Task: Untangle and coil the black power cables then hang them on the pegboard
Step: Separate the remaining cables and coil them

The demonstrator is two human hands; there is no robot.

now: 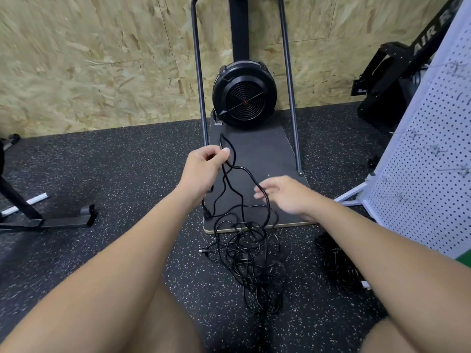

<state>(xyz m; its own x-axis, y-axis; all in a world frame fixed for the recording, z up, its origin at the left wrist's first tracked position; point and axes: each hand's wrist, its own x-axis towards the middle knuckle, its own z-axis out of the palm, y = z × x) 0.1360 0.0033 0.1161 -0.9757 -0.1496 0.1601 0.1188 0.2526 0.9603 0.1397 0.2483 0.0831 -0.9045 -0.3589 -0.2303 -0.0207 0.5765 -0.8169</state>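
Matt black cables [244, 256] on speckled rubber floor [114, 174]; rough chipboard wall [89, 59]; perforated white pegboard [420, 174].

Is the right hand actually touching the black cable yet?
Cannot tell. In the head view the right hand is open and blurred beside the cable; its fingertips overlap the strand, but no contact or gap shows plainly.

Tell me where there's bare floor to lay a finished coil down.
Free: the speckled floor left of the left hand, between the black platform and the black metal base. Crowded: the cable tangle ahead, a second black bundle right, near the pegboard.
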